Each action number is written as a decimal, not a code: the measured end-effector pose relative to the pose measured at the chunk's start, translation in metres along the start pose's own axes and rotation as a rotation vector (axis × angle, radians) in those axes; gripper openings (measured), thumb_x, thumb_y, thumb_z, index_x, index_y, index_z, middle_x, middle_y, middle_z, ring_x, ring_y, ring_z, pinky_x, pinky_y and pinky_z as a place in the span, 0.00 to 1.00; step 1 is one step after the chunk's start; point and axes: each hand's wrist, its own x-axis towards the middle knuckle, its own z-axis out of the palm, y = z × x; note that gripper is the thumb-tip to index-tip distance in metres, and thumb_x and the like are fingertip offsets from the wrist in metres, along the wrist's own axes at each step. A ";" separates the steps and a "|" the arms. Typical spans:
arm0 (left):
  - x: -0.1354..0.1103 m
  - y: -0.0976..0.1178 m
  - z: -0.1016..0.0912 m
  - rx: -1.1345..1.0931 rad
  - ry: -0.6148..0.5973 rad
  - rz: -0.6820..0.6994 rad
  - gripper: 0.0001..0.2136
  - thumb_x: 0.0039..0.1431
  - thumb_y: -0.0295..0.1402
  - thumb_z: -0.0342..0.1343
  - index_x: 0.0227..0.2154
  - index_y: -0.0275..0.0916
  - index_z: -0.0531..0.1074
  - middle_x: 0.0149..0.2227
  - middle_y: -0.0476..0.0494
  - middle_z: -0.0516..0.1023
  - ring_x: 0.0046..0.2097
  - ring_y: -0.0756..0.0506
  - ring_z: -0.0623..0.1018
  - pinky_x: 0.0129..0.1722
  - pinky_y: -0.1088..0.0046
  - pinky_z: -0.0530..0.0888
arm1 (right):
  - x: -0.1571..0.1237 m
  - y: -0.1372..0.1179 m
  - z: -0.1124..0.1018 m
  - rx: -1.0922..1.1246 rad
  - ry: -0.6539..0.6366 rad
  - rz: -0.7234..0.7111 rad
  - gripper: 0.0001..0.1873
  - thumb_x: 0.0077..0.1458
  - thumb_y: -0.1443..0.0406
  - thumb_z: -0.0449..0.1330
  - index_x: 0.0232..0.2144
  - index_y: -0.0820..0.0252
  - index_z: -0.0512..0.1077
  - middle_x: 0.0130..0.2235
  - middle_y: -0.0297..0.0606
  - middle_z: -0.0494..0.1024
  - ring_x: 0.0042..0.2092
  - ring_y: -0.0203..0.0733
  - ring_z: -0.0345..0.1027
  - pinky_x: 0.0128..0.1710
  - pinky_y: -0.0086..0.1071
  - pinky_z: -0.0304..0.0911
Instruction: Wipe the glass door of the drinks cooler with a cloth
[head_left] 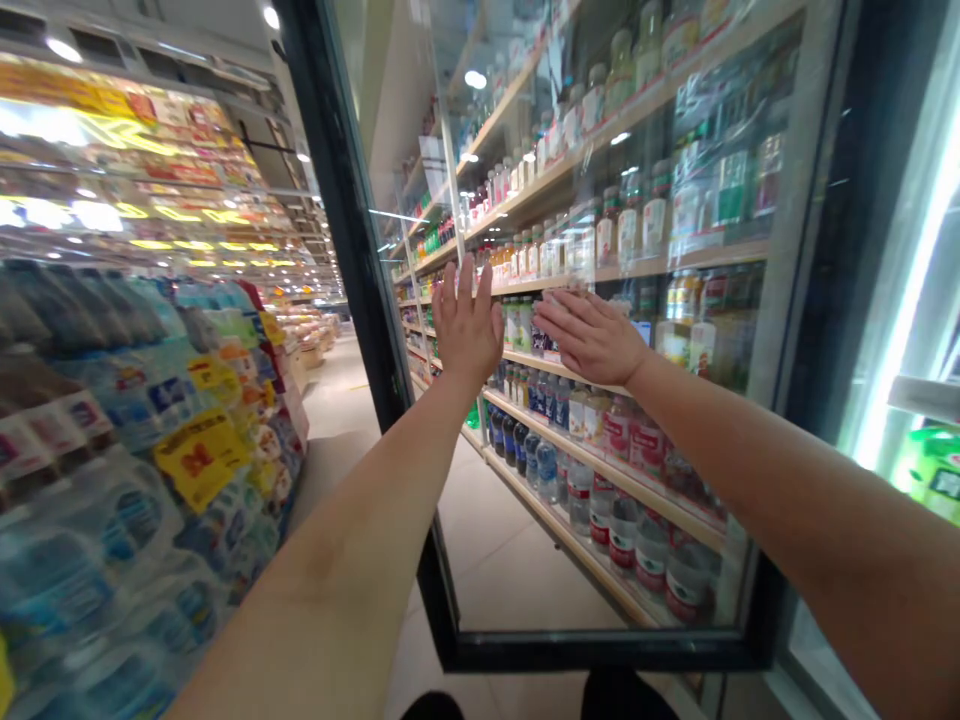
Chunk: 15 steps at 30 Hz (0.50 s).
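Observation:
In front of me stands a glass door (pixel 525 590) in a black frame, swung out from a lit cooler. My left hand (pixel 469 325) is raised before the pane, fingers spread and pointing up, with nothing held. To its right, my right hand (pixel 589 335) lies flat and slanted at the glass, fingers stretched out towards the left. Pale patches show around its fingertips, perhaps a reflection. I cannot tell whether either palm presses on the glass. Through the pane, shelves of bottles (pixel 622 530) are visible.
On the left are stacked packs of bottled water (pixel 135 520) with a yellow sign (pixel 202 455). A tiled aisle (pixel 341 400) runs back beside them. At the right edge, a green package (pixel 934 465) sits in the lit cooler. Two dark shoe tips (pixel 433 706) show below the door.

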 end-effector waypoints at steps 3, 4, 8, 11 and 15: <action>0.006 -0.013 -0.012 0.058 -0.021 0.050 0.25 0.70 0.37 0.45 0.68 0.43 0.62 0.72 0.42 0.58 0.74 0.37 0.52 0.73 0.49 0.47 | -0.001 0.001 0.002 -0.026 0.082 0.061 0.37 0.66 0.65 0.52 0.73 0.48 0.47 0.71 0.35 0.60 0.72 0.51 0.50 0.71 0.55 0.48; 0.009 -0.018 -0.016 0.076 -0.024 0.071 0.25 0.70 0.37 0.45 0.68 0.45 0.62 0.72 0.43 0.59 0.74 0.37 0.54 0.73 0.50 0.47 | -0.001 0.002 0.002 -0.051 0.153 0.135 0.36 0.66 0.65 0.51 0.73 0.48 0.48 0.71 0.36 0.60 0.72 0.51 0.51 0.71 0.55 0.49; 0.015 -0.041 -0.022 0.093 -0.026 0.134 0.26 0.70 0.41 0.45 0.69 0.48 0.61 0.73 0.46 0.53 0.75 0.37 0.50 0.73 0.49 0.45 | -0.001 0.004 0.002 -0.153 0.432 0.437 0.34 0.67 0.65 0.48 0.73 0.49 0.50 0.71 0.39 0.59 0.71 0.53 0.52 0.69 0.57 0.53; 0.014 -0.049 -0.019 0.093 -0.024 0.131 0.27 0.71 0.43 0.43 0.70 0.47 0.58 0.75 0.47 0.48 0.75 0.38 0.45 0.73 0.47 0.42 | -0.002 0.001 0.004 -0.173 0.377 0.333 0.36 0.66 0.65 0.49 0.73 0.50 0.47 0.71 0.40 0.60 0.72 0.53 0.50 0.68 0.57 0.54; 0.012 -0.049 -0.016 0.117 -0.014 0.141 0.26 0.72 0.43 0.42 0.71 0.47 0.57 0.74 0.46 0.48 0.75 0.39 0.44 0.73 0.48 0.42 | 0.003 -0.001 0.008 -0.085 0.042 -0.357 0.36 0.65 0.63 0.51 0.73 0.56 0.50 0.68 0.38 0.66 0.71 0.45 0.52 0.69 0.47 0.55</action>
